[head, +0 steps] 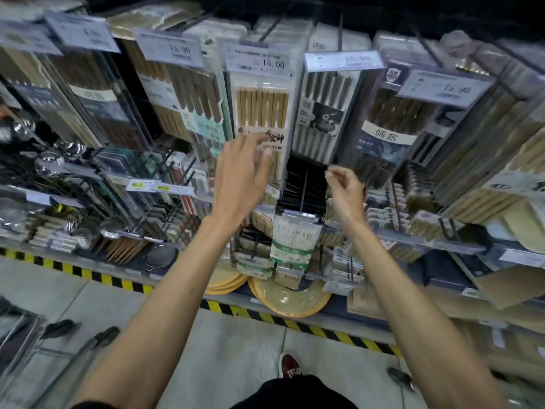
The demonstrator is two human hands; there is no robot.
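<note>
Shop shelf (413,240), L hand (239,172) touches chopstick pack (262,107), R hand (346,193) loose

Item: chopstick pack (262,113)
Look: tall, flat, clear packet. Pale wooden chopsticks lie side by side on white backing, and a band of bold black characters crosses the lower half.
Pose: hangs upright, face outward, frontmost in its file.
Place: upper row of the display rack (427,240), about mid-row, just under the price tag (259,59) reading 15.90.
Neighbours: teal-labelled pack (203,122) just beside its left edge, grey-stick pack (324,113) beside its right.
</note>
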